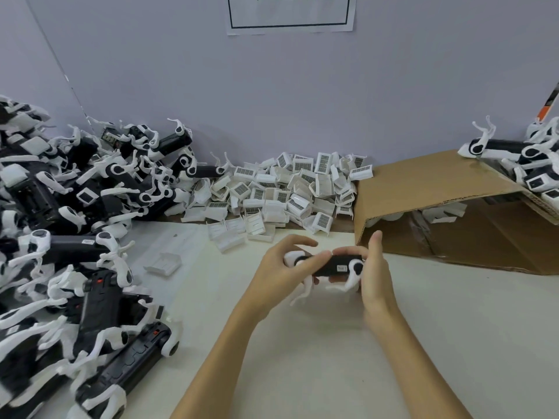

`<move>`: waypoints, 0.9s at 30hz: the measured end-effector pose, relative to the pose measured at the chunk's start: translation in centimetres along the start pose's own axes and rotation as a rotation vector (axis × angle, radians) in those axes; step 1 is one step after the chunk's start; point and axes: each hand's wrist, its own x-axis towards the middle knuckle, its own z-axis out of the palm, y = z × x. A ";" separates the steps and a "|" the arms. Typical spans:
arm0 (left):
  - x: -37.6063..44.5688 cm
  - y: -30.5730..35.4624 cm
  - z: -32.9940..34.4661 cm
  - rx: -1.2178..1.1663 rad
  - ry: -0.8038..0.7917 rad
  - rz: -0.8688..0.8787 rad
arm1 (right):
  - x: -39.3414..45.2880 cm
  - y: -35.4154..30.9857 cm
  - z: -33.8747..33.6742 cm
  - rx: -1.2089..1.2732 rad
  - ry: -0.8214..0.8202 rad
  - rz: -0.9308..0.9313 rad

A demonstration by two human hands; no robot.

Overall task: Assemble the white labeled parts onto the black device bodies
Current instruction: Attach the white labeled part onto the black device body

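A black device body [331,265] with white end caps and white curved legs is held a little above the table's middle. My left hand [286,269] grips its left end, fingers curled over the top. My right hand [376,273] holds the right end, with fingers wrapped behind it and the thumb pointing up. A heap of white labeled parts [290,189] lies against the wall beyond my hands. One loose white part [163,263] rests on the table to the left.
A large pile of black device bodies [75,237] covers the table's left side. An open cardboard box [453,207] lies on its side at the right, with more black and white devices [520,158] stacked on top. A grey wall closes the back.
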 end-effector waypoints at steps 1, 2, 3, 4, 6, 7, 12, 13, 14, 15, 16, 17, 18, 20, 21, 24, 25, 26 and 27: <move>0.1 0.0 0.2 -0.071 0.045 -0.018 | 0.1 -0.1 -0.1 0.018 -0.033 0.013; 0.3 0.0 0.2 -0.137 0.099 -0.051 | 0.1 -0.2 -0.1 0.024 -0.071 0.032; 0.4 0.0 0.0 -0.188 0.152 -0.098 | 0.0 -0.3 0.0 0.012 -0.120 0.046; 0.5 -0.1 -0.4 -0.231 0.194 -0.152 | 0.0 -0.4 0.1 -0.026 -0.184 0.045; 0.6 -0.5 -1.2 -0.276 0.236 -0.263 | 0.0 -0.2 0.4 -0.174 -0.299 0.016; 0.6 -0.5 -1.5 -0.277 0.234 -0.304 | 0.0 0.0 0.6 -0.238 -0.322 0.003; 0.8 -0.6 -1.4 -0.234 0.190 -0.279 | 0.4 0.6 1.2 -0.239 -0.276 0.040; 0.9 -0.6 -1.3 -0.219 0.190 -0.264 | 0.6 0.5 1.1 -0.211 -0.278 0.051; 0.9 -0.7 -1.3 -0.203 0.186 -0.250 | 0.7 0.5 1.1 -0.174 -0.283 0.057; 1.0 -0.8 -1.3 -0.195 0.184 -0.235 | 0.7 0.5 1.2 -0.168 -0.284 0.049; 1.1 -0.9 -1.3 -0.191 0.189 -0.218 | 0.6 0.5 1.2 -0.199 -0.279 0.027; 1.2 -1.0 -1.5 -0.188 0.197 -0.200 | 0.4 0.5 1.4 -0.239 -0.274 -0.006; 1.2 -1.2 -1.6 -0.189 0.211 -0.182 | 0.1 0.6 1.5 -0.268 -0.274 -0.035; 1.3 -1.6 -1.9 -0.228 0.265 -0.148 | -0.5 0.7 1.6 -0.277 -0.282 -0.070; 1.3 -1.8 -2.1 -0.254 0.313 -0.133 | -0.7 0.7 1.8 -0.278 -0.273 -0.099; 1.9 -2.4 -2.5 -0.306 0.514 -0.099 | 0.5 0.5 3.2 -0.315 -0.156 -0.276; 2.1 -2.5 -2.6 -0.341 0.570 -0.093 | 1.4 0.4 3.7 -0.391 -0.110 -0.344; 2.2 -2.6 -2.7 -0.385 0.610 -0.085 | 2.6 0.2 4.2 -0.514 -0.096 -0.399; 2.3 -2.7 -2.9 -0.422 0.636 -0.074 | 3.7 -0.1 4.7 -0.654 -0.114 -0.428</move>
